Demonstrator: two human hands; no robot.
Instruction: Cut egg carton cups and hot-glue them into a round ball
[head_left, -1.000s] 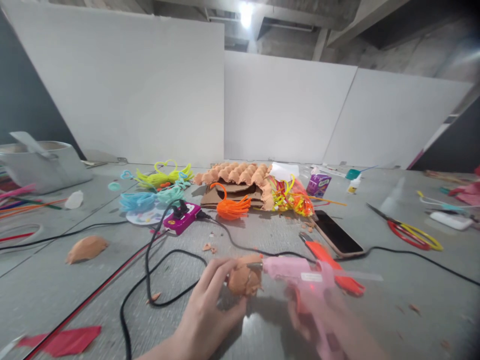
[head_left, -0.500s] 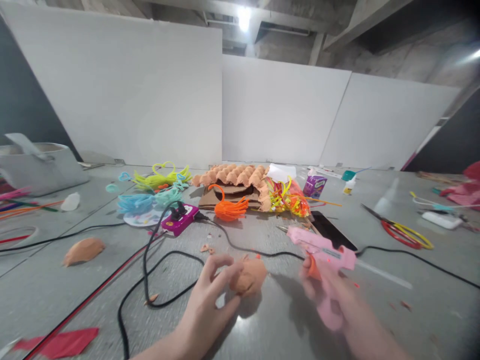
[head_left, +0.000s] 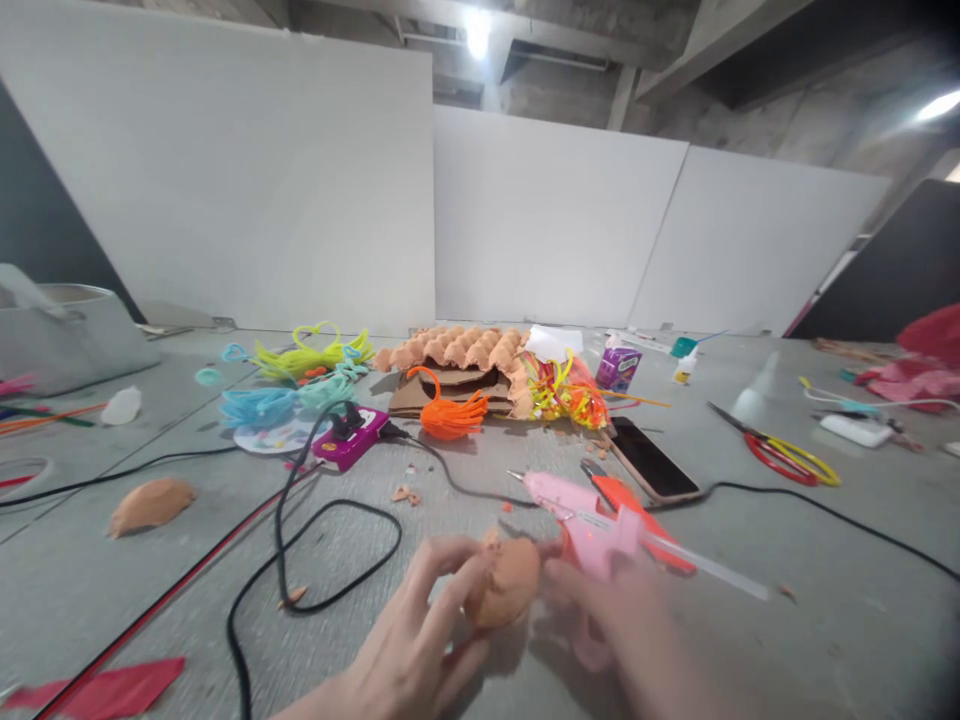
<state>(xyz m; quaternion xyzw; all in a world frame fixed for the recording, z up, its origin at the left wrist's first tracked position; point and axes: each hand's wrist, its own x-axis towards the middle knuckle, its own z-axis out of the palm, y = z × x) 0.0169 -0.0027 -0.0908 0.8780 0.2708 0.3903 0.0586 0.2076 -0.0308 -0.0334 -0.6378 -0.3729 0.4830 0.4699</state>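
Tan carton scrap (head_left: 152,507) way over left, off on its own. Then a purple power strip (head_left: 350,437), farther back. Left hand (head_left: 409,625), definitely the nearer one, curled in and pinching a roundish carton piece (head_left: 511,582) by its left side, so just right of the fingertips, no obvious long axis tbh. Pink glue gun (head_left: 592,520) next, long axis crosswise: nozzle (head_left: 515,475) aimed left, beyond the piece, glue stick (head_left: 709,570) trailing right. Right hand (head_left: 626,610) blurry, wrapped round the grip, fingers right by the piece's other edge, can't tell if touching. Phone (head_left: 652,460) and scissors (head_left: 763,435) farther right.
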